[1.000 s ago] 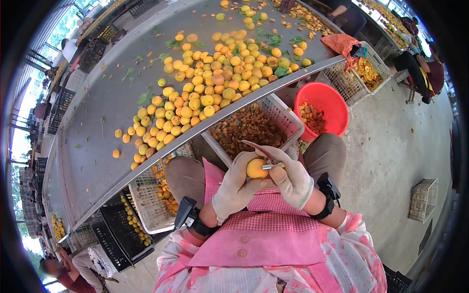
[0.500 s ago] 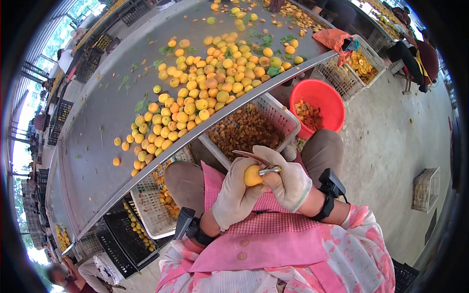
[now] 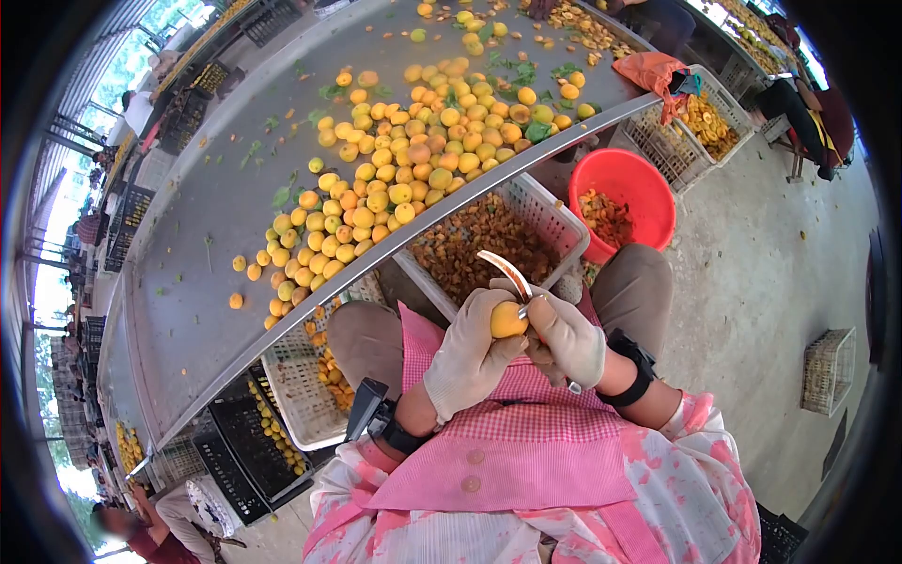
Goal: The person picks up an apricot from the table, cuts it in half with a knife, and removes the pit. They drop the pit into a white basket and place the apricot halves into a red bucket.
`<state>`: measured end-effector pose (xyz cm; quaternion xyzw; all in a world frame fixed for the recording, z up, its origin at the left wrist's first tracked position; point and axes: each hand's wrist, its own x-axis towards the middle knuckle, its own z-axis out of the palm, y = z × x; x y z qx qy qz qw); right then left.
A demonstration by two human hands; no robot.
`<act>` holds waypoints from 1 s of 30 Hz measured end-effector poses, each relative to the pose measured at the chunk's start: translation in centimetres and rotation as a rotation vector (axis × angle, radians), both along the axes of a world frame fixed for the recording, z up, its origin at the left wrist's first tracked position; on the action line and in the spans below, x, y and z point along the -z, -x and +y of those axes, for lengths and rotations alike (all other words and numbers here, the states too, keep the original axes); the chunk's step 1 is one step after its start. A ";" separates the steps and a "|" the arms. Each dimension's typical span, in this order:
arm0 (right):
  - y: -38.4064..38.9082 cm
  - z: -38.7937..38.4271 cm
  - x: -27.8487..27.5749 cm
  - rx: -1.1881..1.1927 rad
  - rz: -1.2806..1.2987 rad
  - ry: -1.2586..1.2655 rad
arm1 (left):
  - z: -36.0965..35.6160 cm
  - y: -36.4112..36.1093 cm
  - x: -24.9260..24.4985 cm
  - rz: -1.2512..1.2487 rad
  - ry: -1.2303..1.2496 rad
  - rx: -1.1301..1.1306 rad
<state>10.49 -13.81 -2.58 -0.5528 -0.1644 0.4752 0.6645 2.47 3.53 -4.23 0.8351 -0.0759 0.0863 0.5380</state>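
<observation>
My left hand [image 3: 470, 352], in a white glove, is closed around a yellow-orange fruit [image 3: 508, 320] above my lap. Against the fruit's right side, my gloved right hand [image 3: 567, 340] grips a curved tool [image 3: 507, 273] whose blade rises up and left; a metal end pokes out below the fingers. Just beyond the hands sits a white crate [image 3: 554, 218] filled with brownish fruit pieces [image 3: 484, 242]. Many whole fruits [image 3: 404, 179] lie piled on the metal table [image 3: 216, 216], with green leaves among them.
A red bucket [image 3: 648, 211] holding fruit pieces stands right of the crate. Another white crate [image 3: 291, 399] is by my left knee, beside a black crate [image 3: 225, 423]. An orange bag [image 3: 648, 70] lies at the table's edge. Other people sit at far right and lower left.
The curved blade has swung from pointing left to standing up beside the fruit, as my right hand turned. The view has shifted slightly, so the surroundings appear a little further right.
</observation>
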 end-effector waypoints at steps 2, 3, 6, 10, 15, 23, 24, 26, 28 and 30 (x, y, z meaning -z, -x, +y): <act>-0.1 -0.2 0.7 -0.013 0.171 -0.037 | 0.1 -0.6 0.8 -0.049 0.006 0.001; -0.1 -0.3 1.2 -0.028 0.343 -0.072 | 0.0 -0.8 1.3 -0.098 0.016 -0.002; -0.6 -0.8 1.4 -0.093 0.450 -0.143 | -0.5 -1.1 2.2 -0.056 0.169 -0.007; -0.3 -1.5 -0.4 0.030 0.166 -0.050 | -0.2 -0.5 0.9 0.163 0.416 -0.039; 0.5 -1.7 1.4 0.152 -0.372 -0.063 | 0.4 -0.1 -0.8 0.421 0.710 -0.123; -0.5 -0.1 -0.9 0.302 0.046 0.038 | -0.3 -0.2 0.3 -0.099 -0.082 -0.044; -0.5 0.0 -0.9 0.298 0.086 0.033 | -0.3 -0.1 -0.4 -0.066 -0.102 -0.035; -0.2 0.2 -0.4 0.278 0.096 -0.006 | -0.4 0.0 -1.0 -0.049 -0.140 -0.016; -0.1 0.2 0.0 0.244 0.154 -0.060 | -0.5 0.1 -0.9 -0.019 -0.137 -0.039; 0.1 -0.1 1.0 0.236 0.143 -0.080 | -0.8 0.2 -1.5 -0.005 -0.100 -0.034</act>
